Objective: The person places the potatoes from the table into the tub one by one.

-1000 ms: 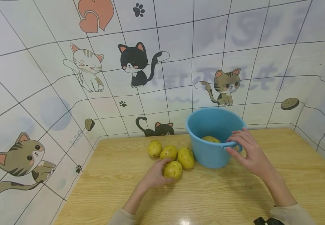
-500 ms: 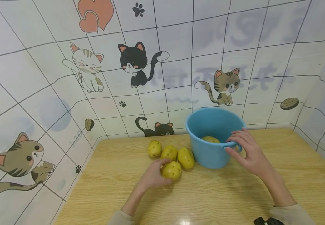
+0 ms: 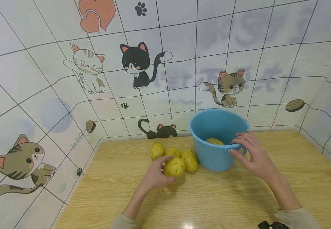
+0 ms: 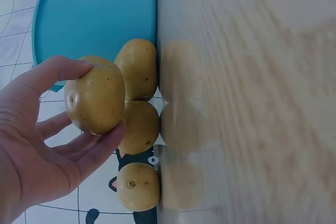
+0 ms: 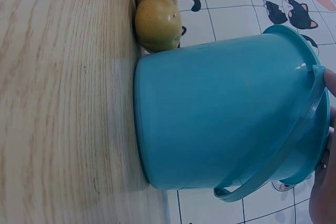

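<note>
Between thumb and fingers, my left hand holds a yellow potato; in the left wrist view this potato is raised above the tabletop. Just behind it, three more potatoes lie close together: one at the left, a middle one partly covered, and one beside the bucket. The light blue bucket stands upright, with a potato showing inside. My right hand grips the bucket's near right rim, fingers over the edge. In the right wrist view the bucket's handle hangs down its side.
The wooden table runs up to a tiled-pattern wall printed with cartoon cats, close behind the bucket and potatoes. A side wall borders the left. A small black object shows at the bottom edge by the right sleeve.
My left hand has lifted the front potato off the table; it now partly covers the middle potato behind. The right hand and bucket have stayed in place.
</note>
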The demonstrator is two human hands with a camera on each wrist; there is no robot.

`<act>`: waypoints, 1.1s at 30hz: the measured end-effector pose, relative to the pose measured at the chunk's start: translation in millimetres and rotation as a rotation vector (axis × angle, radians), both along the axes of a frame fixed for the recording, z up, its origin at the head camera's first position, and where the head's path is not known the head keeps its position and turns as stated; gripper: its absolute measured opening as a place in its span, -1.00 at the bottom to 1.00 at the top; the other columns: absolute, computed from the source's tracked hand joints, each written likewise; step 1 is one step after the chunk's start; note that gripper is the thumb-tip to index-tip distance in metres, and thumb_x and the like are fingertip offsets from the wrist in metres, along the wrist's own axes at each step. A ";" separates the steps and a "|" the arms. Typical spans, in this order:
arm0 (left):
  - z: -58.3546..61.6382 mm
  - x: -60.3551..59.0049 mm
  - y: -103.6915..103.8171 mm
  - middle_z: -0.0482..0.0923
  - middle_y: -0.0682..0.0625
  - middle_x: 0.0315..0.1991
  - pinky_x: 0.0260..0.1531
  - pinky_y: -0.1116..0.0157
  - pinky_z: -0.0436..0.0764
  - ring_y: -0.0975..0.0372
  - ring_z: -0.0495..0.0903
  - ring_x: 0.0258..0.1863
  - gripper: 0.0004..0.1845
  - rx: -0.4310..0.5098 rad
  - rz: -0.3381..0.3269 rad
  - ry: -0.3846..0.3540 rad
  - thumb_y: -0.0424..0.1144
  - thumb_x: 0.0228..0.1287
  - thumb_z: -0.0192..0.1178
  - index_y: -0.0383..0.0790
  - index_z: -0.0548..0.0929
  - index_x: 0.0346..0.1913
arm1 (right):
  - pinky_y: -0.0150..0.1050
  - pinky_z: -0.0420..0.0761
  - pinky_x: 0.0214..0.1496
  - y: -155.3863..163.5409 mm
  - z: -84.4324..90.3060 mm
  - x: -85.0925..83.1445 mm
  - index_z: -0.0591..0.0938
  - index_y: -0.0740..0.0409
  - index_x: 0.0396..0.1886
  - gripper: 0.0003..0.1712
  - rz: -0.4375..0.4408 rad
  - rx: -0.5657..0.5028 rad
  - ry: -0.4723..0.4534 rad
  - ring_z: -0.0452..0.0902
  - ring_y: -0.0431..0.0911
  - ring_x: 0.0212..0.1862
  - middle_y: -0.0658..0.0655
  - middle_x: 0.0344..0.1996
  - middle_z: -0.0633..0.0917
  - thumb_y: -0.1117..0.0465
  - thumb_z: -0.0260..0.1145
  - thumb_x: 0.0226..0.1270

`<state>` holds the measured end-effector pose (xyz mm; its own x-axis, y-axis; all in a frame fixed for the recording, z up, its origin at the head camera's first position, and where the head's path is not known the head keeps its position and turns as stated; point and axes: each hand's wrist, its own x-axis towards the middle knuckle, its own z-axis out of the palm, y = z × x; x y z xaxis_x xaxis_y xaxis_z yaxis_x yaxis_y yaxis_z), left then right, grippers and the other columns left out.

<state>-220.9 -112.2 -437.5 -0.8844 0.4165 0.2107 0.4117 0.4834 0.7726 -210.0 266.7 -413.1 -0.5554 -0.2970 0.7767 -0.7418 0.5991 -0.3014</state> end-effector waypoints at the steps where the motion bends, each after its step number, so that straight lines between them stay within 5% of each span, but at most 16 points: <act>1: 1.1 -0.2 0.4 0.56 -0.15 0.11 -0.11 0.12 0.63 0.04 0.59 -0.08 -0.24 0.012 0.008 -0.005 -0.37 -0.12 0.48 -0.28 0.55 0.30 | 0.13 -0.02 0.56 -0.1 0.2 0.0 0.66 0.17 -0.12 -0.76 -0.001 0.000 -0.002 0.38 0.14 0.24 0.10 -0.10 0.63 0.09 0.37 0.39; 10: 11.7 -1.9 10.1 0.56 -0.12 0.14 -0.14 0.21 0.69 0.07 0.64 -0.08 -0.23 0.169 0.066 -0.007 -0.36 -0.05 0.51 -0.24 0.52 0.33 | 0.09 -0.03 0.57 0.1 0.2 -0.2 0.66 0.17 -0.13 -0.72 0.009 -0.003 0.007 0.38 0.15 0.24 0.10 -0.10 0.63 0.03 0.33 0.44; 15: 18.8 -2.0 17.5 0.56 -0.10 0.16 -0.06 0.11 0.69 0.06 0.63 -0.04 -0.22 0.274 0.110 -0.014 -0.36 -0.04 0.51 -0.21 0.50 0.35 | 0.07 -0.02 0.57 -0.9 -0.1 -0.8 0.66 0.16 -0.14 -0.71 0.010 -0.005 0.024 0.39 0.16 0.21 0.09 -0.11 0.64 0.01 0.33 0.44; 24: 33.9 -5.9 30.9 0.54 -0.03 0.12 -0.02 0.05 0.65 0.06 0.59 -0.08 -0.26 0.415 0.175 0.052 -0.30 -0.03 0.55 -0.02 0.56 0.30 | 0.09 -0.02 0.56 -1.5 0.9 -0.6 0.66 0.17 -0.14 -0.67 0.011 -0.010 0.020 0.39 0.17 0.21 0.10 -0.11 0.64 -0.03 0.30 0.46; 33: 45.5 -4.2 43.2 0.56 -0.07 0.13 -0.02 0.03 0.66 0.04 0.62 -0.04 -0.29 0.514 0.192 0.111 -0.29 0.00 0.56 -0.08 0.57 0.29 | 0.09 -0.01 0.56 -1.7 1.2 -0.6 0.67 0.13 -0.12 -0.71 0.014 -0.009 0.023 0.40 0.16 0.21 0.08 -0.11 0.64 -0.01 0.33 0.44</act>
<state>-225.0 -68.9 -392.0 -0.8952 0.0697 0.4402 0.4457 0.1304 0.8856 -210.6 265.0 -412.0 -0.5331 -0.2971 0.7922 -0.7567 0.5862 -0.2893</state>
